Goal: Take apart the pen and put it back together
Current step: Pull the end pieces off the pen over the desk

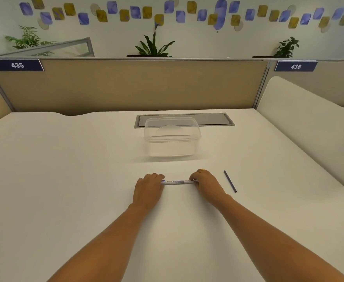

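A white pen [178, 181] with blue print on its barrel lies level, left to right, just above the white desk [65, 169]. My left hand [147, 191] grips its left end, where a bit of blue shows. My right hand [205, 183] grips its right end; a ring is on one finger. Both ends of the pen are hidden inside my fingers. A thin dark blue rod [230, 181], like an ink refill, lies alone on the desk to the right of my right hand, apart from it.
A clear plastic container [172, 137] with its lid on stands behind the pen, near a grey cable hatch [211, 119]. A tan partition [126, 86] closes the desk's far edge, and a white curved divider [301, 123] stands on the right.
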`<state>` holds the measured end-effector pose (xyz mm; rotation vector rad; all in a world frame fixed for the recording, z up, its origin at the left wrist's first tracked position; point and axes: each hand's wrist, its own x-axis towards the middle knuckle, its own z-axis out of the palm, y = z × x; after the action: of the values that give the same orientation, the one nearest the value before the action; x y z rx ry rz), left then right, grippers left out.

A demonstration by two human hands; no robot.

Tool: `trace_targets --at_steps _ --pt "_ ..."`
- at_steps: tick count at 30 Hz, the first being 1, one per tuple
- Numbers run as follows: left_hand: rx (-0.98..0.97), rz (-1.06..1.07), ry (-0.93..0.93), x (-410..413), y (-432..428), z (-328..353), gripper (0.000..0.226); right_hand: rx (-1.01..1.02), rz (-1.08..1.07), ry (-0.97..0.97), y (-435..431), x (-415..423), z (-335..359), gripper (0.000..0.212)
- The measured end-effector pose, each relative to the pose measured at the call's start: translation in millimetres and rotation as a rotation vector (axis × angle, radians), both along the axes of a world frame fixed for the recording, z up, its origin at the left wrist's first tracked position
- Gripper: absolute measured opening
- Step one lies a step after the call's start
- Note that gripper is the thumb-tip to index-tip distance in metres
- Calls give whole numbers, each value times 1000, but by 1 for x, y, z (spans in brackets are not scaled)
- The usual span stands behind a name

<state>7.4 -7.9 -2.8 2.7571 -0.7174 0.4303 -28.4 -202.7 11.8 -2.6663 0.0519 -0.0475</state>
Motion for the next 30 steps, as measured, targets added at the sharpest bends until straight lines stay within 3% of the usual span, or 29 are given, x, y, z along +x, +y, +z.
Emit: trace_targets --at_steps 6,11,17,27,30 --pt "-8 -48 7 4 -8 2 5 1 51 -26 0 1 7 22" --pt "-58 -90 47 1 -26 7 21 128 72 -66 6 0 15 17" --pt "-253 -68 115 -1 -32 13 18 480 -13 -126 10 -5 18 12" --pt "-418 -47 138 -9 -27 31 12 1109 -154 -95 15 -8 22 15" --pt "-435 -31 139 -8 -27 35 12 1205 -159 -101 17 -7 26 12"
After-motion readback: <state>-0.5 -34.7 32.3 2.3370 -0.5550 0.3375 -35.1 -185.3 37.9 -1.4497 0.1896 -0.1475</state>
